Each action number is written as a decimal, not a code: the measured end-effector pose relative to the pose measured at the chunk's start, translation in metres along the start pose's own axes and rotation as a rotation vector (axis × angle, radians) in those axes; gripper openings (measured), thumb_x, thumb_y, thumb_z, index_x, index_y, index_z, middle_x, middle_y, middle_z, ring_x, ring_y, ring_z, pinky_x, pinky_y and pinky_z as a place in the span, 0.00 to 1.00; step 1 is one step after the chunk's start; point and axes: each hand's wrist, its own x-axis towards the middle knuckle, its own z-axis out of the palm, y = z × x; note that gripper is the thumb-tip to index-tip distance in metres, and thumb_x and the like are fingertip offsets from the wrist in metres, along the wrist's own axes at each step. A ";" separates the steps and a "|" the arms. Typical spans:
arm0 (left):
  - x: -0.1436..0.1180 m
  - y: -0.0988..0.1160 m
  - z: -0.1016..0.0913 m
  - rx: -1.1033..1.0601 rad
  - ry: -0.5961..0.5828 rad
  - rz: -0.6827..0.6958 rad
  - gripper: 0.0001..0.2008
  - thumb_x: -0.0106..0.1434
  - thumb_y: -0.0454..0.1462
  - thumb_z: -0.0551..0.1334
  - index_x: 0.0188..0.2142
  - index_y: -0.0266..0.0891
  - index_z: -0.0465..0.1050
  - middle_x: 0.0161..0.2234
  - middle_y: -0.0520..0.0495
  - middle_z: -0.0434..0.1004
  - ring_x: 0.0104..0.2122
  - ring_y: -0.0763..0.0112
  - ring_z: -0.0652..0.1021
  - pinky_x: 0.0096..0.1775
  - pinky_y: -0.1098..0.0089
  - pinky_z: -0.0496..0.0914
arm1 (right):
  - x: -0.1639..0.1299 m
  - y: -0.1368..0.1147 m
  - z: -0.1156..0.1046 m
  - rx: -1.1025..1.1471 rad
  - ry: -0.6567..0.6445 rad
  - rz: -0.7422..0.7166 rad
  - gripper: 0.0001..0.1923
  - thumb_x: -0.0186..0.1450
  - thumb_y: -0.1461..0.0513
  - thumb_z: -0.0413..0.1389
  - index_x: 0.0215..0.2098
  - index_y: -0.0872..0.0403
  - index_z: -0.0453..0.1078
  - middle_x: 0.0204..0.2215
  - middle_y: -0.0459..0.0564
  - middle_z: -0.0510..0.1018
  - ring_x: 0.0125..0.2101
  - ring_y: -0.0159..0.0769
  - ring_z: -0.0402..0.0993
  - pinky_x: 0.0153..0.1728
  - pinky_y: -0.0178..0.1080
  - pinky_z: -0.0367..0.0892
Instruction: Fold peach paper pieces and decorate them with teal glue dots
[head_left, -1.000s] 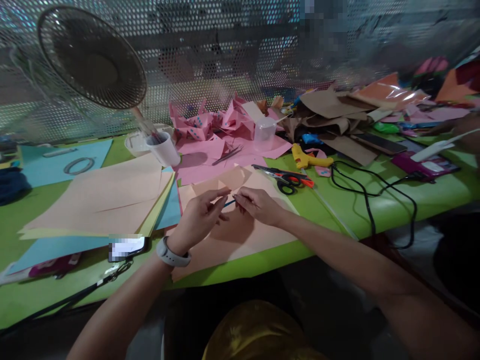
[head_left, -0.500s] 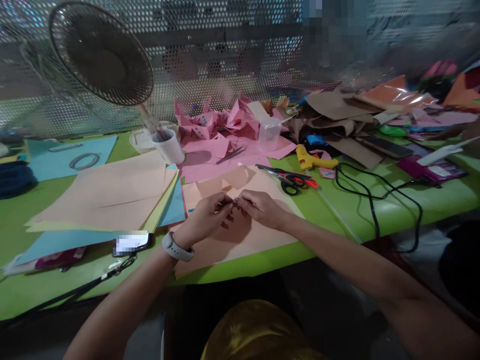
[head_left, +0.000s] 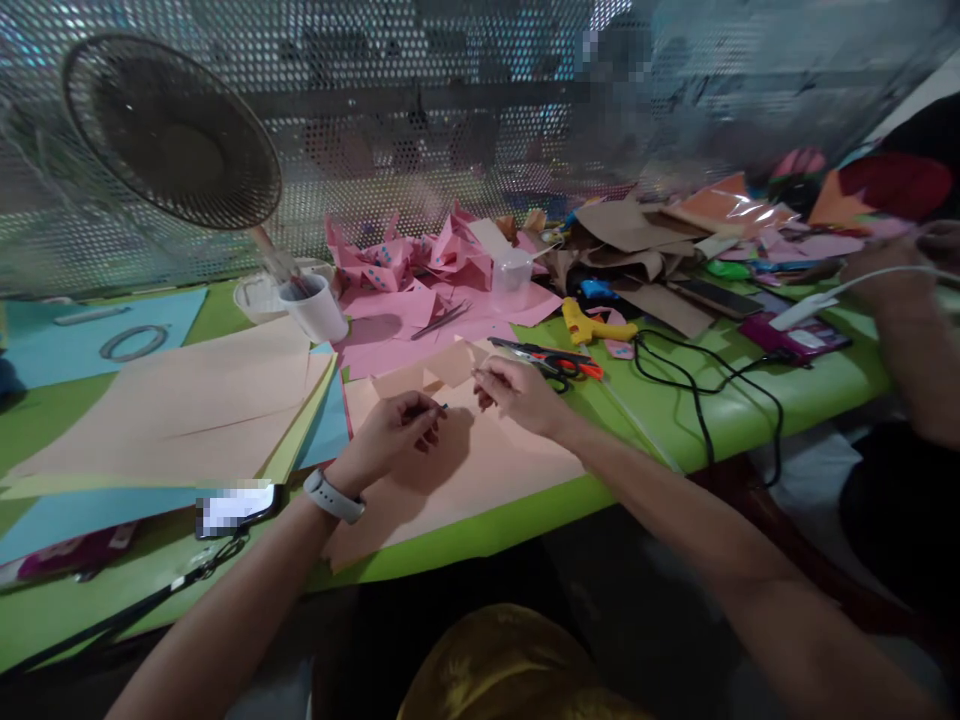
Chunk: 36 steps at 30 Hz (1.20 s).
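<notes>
Left hand point(head_left: 394, 428) pinches a small blue bit point(head_left: 442, 407) over the peach sheet point(head_left: 480, 470); right hand point(head_left: 517, 392), fingers closed on something thin, sits just near of the scissors point(head_left: 555, 358).

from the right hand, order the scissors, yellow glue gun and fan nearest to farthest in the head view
Measured from the right hand:
1. Scissors, just beyond its fingers, slightly right.
2. Yellow glue gun, further back and right of the scissors.
3. Fan, far off at the table's back left.

Dim overall, soft shadows under the hands, edges warped and blurred.
</notes>
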 end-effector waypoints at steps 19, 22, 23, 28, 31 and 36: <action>-0.001 0.004 0.000 -0.098 -0.027 -0.038 0.10 0.63 0.41 0.65 0.32 0.36 0.71 0.21 0.52 0.73 0.20 0.78 0.73 0.23 0.77 0.69 | -0.004 0.033 -0.082 -1.007 0.050 0.229 0.09 0.52 0.63 0.63 0.23 0.51 0.66 0.22 0.54 0.74 0.30 0.47 0.73 0.29 0.42 0.61; 0.000 0.004 0.001 -0.125 -0.014 -0.057 0.08 0.64 0.38 0.64 0.30 0.36 0.71 0.20 0.52 0.73 0.19 0.79 0.72 0.24 0.76 0.70 | -0.006 0.027 -0.093 -0.902 0.016 0.277 0.11 0.51 0.63 0.64 0.21 0.51 0.65 0.20 0.52 0.72 0.30 0.47 0.73 0.29 0.43 0.62; 0.000 0.004 0.002 -0.136 -0.005 -0.066 0.08 0.64 0.37 0.64 0.30 0.36 0.71 0.20 0.52 0.73 0.19 0.78 0.72 0.24 0.76 0.70 | -0.008 0.024 -0.096 -0.865 0.006 0.300 0.10 0.51 0.63 0.64 0.21 0.51 0.65 0.20 0.52 0.72 0.30 0.46 0.73 0.29 0.42 0.62; 0.000 0.004 0.004 -0.196 0.007 -0.093 0.07 0.64 0.35 0.63 0.30 0.34 0.73 0.20 0.51 0.73 0.21 0.78 0.73 0.26 0.76 0.69 | -0.027 0.004 -0.080 -0.153 -0.120 0.417 0.09 0.56 0.58 0.62 0.32 0.53 0.68 0.29 0.52 0.81 0.24 0.36 0.75 0.25 0.38 0.68; 0.001 0.002 0.004 -0.233 0.012 -0.100 0.06 0.62 0.36 0.65 0.32 0.34 0.74 0.20 0.51 0.73 0.21 0.78 0.73 0.25 0.76 0.68 | -0.037 -0.005 -0.051 0.282 -0.249 0.491 0.18 0.53 0.54 0.66 0.33 0.55 0.68 0.27 0.51 0.81 0.19 0.30 0.73 0.19 0.33 0.65; 0.002 -0.001 0.004 -0.283 -0.004 -0.052 0.11 0.58 0.41 0.69 0.32 0.35 0.73 0.20 0.53 0.72 0.20 0.79 0.71 0.25 0.76 0.66 | -0.043 -0.010 -0.022 0.392 -0.290 0.570 0.26 0.50 0.45 0.68 0.30 0.54 0.64 0.19 0.44 0.77 0.12 0.25 0.67 0.12 0.29 0.58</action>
